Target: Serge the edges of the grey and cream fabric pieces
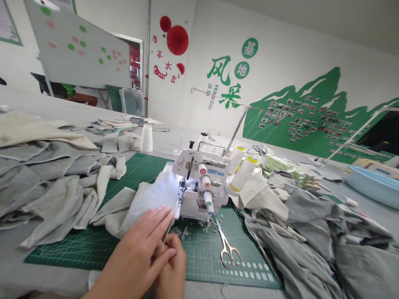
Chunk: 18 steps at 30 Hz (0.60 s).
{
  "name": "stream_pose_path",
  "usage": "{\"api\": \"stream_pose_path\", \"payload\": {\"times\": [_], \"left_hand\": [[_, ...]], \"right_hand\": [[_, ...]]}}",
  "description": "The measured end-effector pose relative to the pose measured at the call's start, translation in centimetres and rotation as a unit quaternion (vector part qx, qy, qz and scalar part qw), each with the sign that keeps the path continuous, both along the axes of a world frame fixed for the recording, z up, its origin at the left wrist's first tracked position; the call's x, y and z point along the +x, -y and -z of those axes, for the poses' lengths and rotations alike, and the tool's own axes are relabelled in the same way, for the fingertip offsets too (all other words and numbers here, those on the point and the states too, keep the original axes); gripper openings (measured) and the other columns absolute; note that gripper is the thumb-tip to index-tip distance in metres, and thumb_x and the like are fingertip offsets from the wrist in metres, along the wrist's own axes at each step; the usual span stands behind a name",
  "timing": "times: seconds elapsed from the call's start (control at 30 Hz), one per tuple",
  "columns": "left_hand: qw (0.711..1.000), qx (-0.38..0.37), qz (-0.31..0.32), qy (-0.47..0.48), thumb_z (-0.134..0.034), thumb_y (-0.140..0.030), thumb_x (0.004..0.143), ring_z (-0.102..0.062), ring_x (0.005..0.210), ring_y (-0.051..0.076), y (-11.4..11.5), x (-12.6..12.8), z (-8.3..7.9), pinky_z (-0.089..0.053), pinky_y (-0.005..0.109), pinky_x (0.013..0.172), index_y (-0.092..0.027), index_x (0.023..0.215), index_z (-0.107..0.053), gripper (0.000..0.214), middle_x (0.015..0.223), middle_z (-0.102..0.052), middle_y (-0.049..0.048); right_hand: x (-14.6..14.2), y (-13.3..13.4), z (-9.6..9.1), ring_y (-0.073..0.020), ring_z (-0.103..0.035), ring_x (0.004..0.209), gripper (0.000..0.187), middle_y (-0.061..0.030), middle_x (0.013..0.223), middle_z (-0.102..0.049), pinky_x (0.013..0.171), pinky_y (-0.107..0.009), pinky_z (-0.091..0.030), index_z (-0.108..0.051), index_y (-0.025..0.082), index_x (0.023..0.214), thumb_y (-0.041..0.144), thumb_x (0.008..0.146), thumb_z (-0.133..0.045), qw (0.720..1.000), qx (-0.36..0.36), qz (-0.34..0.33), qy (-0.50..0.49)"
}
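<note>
A light grey piece of fabric (152, 198) runs under the lit presser foot of a white overlock sewing machine (198, 182). My left hand (140, 247) lies on the fabric just in front of the machine, its fingers stretched out together and its thumb reaching toward the other hand. Close beside it, lower and to the right, my right hand (172, 262) has bent fingers pinching the fabric's edge; its fingertips are partly hidden by the left hand. To the right, a pair of scissors (228, 246) lies on the green cutting mat (202, 267) near scattered lint and trimmings.
Heaps of grey fabric lie left (60, 197) and right (314, 240) of the machine. Behind it stand yellow-topped thread cones (244, 173); a white thread cone (146, 139) stands at the mat's back edge. A light blue basin (378, 186) sits far right.
</note>
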<state>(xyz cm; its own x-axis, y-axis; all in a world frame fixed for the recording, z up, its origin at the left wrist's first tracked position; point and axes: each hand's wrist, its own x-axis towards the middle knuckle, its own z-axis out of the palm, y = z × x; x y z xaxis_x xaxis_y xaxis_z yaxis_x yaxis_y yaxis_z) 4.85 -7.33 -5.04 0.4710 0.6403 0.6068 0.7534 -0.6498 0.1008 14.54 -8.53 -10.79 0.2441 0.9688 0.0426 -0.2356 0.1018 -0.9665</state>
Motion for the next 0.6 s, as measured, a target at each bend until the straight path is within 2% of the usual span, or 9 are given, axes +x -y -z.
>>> {"api": "stream_pose_path", "payload": {"times": [0.13, 0.27, 0.47, 0.6], "left_hand": [[1.000, -0.017, 0.000, -0.009, -0.061, -0.020, 0.084, -0.053, 0.132, 0.031, -0.4, 0.1, -0.2, -0.047, 0.052, 0.107, -0.024, 0.142, -0.050, 0.059, 0.148, -0.052, 0.0085], [1.000, -0.026, -0.001, -0.011, -0.059, -0.016, 0.084, -0.050, 0.134, 0.031, -0.7, 0.2, -0.1, -0.045, 0.054, 0.109, -0.024, 0.143, -0.050, 0.061, 0.150, -0.049, 0.0090], [1.000, -0.015, -0.010, -0.002, -0.059, -0.019, 0.086, -0.051, 0.133, 0.032, -1.3, 0.6, 0.2, -0.044, 0.055, 0.110, -0.024, 0.140, -0.053, 0.055, 0.148, -0.052, 0.0093], [1.000, -0.008, -0.015, -0.007, -0.060, -0.021, 0.086, -0.052, 0.131, 0.032, -1.6, 0.8, 0.2, -0.044, 0.056, 0.108, -0.022, 0.140, -0.053, 0.054, 0.147, -0.053, 0.0109]], "right_hand": [[0.1, 0.1, -0.3, -0.0138, -0.044, 0.056, 0.018, 0.0035, 0.058, -0.052, 0.050, -0.023, -0.038, -0.058, 0.019, 0.068, 0.033, 0.079, -0.063, 0.998, -0.011, -0.038, 0.049], [0.0, 0.1, -0.4, -0.0142, -0.047, 0.049, 0.016, 0.0045, 0.050, -0.051, 0.046, -0.023, -0.038, -0.066, 0.018, 0.072, 0.032, 0.079, -0.062, 0.997, -0.015, -0.070, 0.032], [0.2, 0.1, -0.5, -0.0112, -0.042, 0.047, 0.016, 0.0056, 0.050, -0.051, 0.043, -0.021, -0.035, -0.055, 0.020, 0.065, 0.030, 0.074, -0.063, 0.998, -0.010, -0.057, -0.033], [0.4, 0.0, -0.1, -0.0114, -0.040, 0.057, 0.021, 0.0044, 0.058, -0.050, 0.050, -0.022, -0.038, -0.051, 0.020, 0.063, 0.033, 0.071, -0.064, 0.998, -0.001, -0.028, -0.051]]}}
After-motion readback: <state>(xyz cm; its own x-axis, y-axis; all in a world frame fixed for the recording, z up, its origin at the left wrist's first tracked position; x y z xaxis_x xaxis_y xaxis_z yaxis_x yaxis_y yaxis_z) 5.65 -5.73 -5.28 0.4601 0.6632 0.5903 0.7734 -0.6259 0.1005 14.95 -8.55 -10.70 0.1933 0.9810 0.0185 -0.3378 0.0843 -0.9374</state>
